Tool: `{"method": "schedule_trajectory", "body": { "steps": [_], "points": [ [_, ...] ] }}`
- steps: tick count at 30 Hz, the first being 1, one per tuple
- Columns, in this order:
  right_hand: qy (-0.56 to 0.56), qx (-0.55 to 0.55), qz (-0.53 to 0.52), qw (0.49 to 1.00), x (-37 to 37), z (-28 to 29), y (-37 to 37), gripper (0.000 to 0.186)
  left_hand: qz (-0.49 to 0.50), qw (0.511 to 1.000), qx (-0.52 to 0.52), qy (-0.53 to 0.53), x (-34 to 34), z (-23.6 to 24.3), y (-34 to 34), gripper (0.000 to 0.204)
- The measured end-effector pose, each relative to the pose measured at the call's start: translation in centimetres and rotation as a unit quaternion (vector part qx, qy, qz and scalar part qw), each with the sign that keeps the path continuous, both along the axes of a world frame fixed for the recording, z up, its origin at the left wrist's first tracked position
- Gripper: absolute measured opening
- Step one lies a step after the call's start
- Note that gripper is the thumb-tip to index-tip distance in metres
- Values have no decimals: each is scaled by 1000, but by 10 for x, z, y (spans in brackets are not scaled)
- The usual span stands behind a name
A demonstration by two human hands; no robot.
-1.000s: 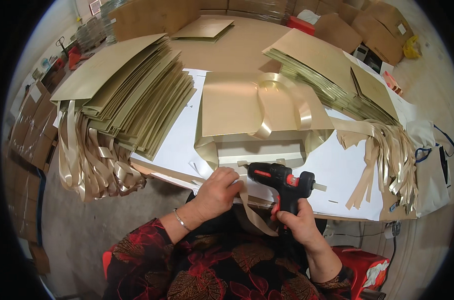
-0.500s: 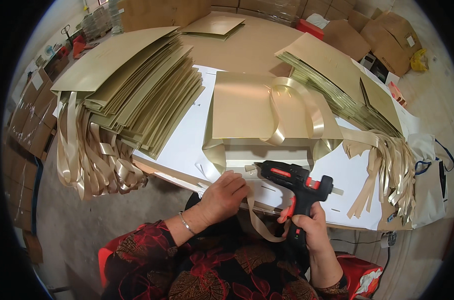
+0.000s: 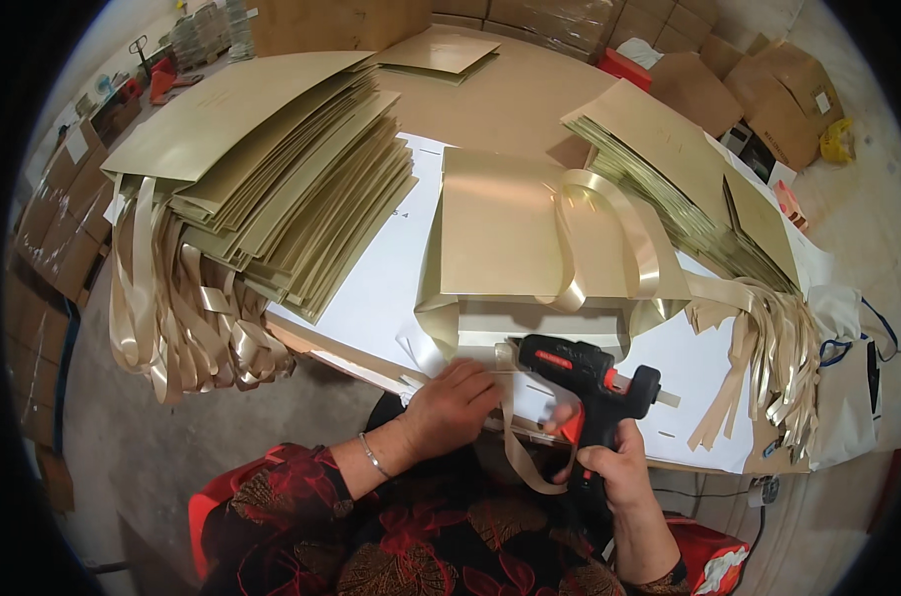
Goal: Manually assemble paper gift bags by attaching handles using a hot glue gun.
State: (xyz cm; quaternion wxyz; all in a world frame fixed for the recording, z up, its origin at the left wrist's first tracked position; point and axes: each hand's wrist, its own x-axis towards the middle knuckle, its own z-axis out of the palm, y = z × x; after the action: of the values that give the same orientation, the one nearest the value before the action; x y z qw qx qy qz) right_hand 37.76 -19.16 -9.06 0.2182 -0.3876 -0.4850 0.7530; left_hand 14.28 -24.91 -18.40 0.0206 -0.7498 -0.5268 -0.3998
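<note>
While right hand clasps sideways-barrelled glue gun, nozzle leftward, left hand, grip unclear

Forefinger out, ribbon reaching farther
On the right hand, that finger, earlier curled at the glue gun trigger, now stretches leftward, blurred; the ribbon's end now meets the bag at its near edge.

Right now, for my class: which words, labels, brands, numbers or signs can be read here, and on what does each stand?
White sheet: small dark characters beside the left stack of gold bags; I won't copy them out.
Stack's top bag: faint marks, unreadable.
Glue gun: pale lettering on a red label, too small to read.
Cardboard box, upper right: print, too blurred to read.
</note>
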Motion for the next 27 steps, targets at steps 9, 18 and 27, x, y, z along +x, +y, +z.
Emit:
{"method": "schedule_trajectory", "body": {
  "steps": [9, 18, 27],
  "points": [
    [0, 12, -18, 1000, -62, -21, 18, 34, 23, 999, 25, 11, 2, 1, 1, 24],
    [-42, 65, -54, 996, -39, -7, 18, 38, 25, 999, 37, 2, 2, -2, 1, 26],
    [-432, 406, -64, 803, 24, -20, 31, 59, 25, 1000, -6, 16, 2, 5, 0, 28]
  ]
}}
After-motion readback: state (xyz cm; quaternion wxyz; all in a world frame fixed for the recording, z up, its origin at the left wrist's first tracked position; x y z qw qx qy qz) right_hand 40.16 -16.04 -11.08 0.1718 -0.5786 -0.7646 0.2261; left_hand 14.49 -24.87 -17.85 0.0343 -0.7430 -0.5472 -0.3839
